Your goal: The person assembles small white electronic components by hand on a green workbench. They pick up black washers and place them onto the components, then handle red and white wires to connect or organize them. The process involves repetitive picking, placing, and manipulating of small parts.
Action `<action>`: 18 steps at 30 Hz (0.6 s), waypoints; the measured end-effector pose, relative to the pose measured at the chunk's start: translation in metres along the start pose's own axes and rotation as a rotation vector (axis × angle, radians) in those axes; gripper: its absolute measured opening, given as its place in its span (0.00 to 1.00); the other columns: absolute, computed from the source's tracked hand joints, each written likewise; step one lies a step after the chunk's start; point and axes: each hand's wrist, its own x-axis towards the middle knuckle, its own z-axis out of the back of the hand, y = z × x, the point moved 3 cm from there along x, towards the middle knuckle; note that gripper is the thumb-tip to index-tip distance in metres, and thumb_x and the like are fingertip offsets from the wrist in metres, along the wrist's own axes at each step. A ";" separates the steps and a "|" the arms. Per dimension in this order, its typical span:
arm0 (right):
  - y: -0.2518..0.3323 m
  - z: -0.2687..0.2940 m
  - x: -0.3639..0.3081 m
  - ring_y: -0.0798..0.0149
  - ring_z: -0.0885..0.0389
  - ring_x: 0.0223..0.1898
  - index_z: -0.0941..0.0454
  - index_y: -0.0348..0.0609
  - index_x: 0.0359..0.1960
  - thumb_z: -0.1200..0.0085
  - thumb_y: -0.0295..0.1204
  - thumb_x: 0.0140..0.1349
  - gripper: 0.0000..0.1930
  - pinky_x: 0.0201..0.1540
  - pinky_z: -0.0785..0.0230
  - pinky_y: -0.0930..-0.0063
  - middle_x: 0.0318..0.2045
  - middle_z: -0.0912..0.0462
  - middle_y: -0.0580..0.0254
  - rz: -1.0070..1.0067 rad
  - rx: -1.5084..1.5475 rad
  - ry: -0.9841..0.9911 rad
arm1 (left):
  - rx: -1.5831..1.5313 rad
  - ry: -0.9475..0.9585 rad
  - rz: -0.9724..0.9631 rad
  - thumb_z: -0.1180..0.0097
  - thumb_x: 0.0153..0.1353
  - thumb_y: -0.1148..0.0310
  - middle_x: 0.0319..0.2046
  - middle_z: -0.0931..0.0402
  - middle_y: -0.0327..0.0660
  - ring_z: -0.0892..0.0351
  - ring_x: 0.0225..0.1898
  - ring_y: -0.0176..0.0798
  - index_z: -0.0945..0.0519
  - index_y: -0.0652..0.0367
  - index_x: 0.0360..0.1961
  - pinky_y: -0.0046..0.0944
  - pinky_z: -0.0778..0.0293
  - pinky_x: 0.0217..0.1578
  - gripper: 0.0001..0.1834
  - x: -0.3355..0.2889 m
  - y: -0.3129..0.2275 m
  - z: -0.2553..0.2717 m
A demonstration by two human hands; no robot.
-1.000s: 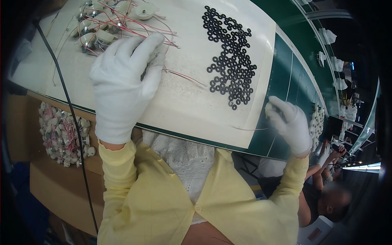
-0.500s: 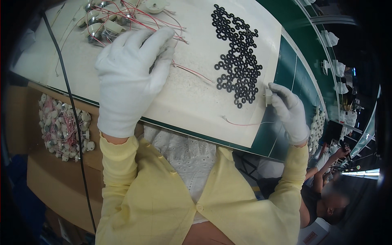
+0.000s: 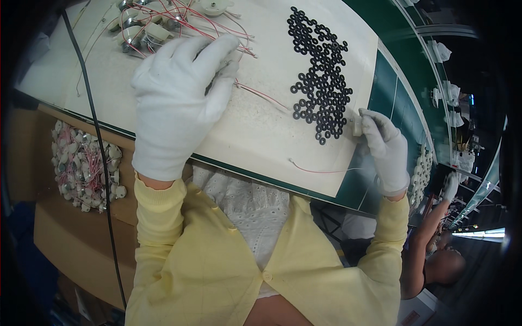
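My left hand (image 3: pixel 182 103), in a white glove, rests over the table at the left, its fingers curled in and pressed together. Whatever they hold is hidden beneath the glove; a pair of red and white wires (image 3: pixel 261 93) comes out by the fingertips. At the table's right edge my right hand (image 3: pixel 385 149), also gloved, pinches a small white motor (image 3: pixel 357 128) between thumb and fingers. From it a thin red and white lead (image 3: pixel 321 171) trails left across the table. Many small black rubber rings (image 3: pixel 321 81) lie in a flat patch left of the right hand.
Several white and silver motors with tangled red wires (image 3: pixel 157 32) lie beyond my left hand. A cardboard box (image 3: pixel 81 239) with more wired motors (image 3: pixel 87 168) stands at the left, a black cable (image 3: pixel 92 119) hanging before it. At the right are a green belt (image 3: pixel 380 22) and a co-worker (image 3: pixel 443 266).
The right hand and its motor have shifted slightly, and the trailing lead has swung a little left. The left hand looks nearly still. The co-worker's arm has risen.
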 end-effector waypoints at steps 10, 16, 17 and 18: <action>0.015 -0.016 -0.008 0.75 0.13 0.34 0.16 0.33 0.52 0.37 0.34 0.71 0.16 0.34 0.24 0.80 0.33 0.10 0.64 -0.003 -0.113 -0.096 | -0.024 0.102 0.060 0.32 0.57 0.72 0.40 0.17 0.43 0.19 0.43 0.52 0.15 0.55 0.51 0.47 0.23 0.46 0.19 -0.001 -0.002 0.004; 0.021 -0.018 -0.012 0.66 0.09 0.30 0.13 0.39 0.44 0.33 0.34 0.65 0.12 0.34 0.21 0.74 0.31 0.09 0.58 0.211 -0.463 -0.126 | -0.041 0.106 0.062 0.32 0.57 0.72 0.39 0.18 0.42 0.19 0.41 0.51 0.15 0.55 0.50 0.46 0.23 0.44 0.18 0.000 -0.002 0.004; 0.022 -0.016 -0.013 0.64 0.10 0.30 0.13 0.40 0.43 0.32 0.34 0.64 0.12 0.34 0.21 0.73 0.30 0.09 0.59 0.244 -0.518 -0.118 | -0.038 0.104 0.060 0.32 0.56 0.72 0.39 0.18 0.42 0.19 0.41 0.51 0.15 0.55 0.50 0.46 0.23 0.44 0.18 0.000 -0.001 0.004; 0.022 -0.014 -0.014 0.61 0.10 0.29 0.13 0.41 0.42 0.32 0.34 0.63 0.11 0.33 0.21 0.72 0.29 0.10 0.60 0.277 -0.573 -0.110 | -0.036 0.102 0.058 0.32 0.56 0.72 0.39 0.18 0.42 0.19 0.41 0.50 0.15 0.55 0.50 0.46 0.23 0.44 0.18 -0.001 -0.001 0.003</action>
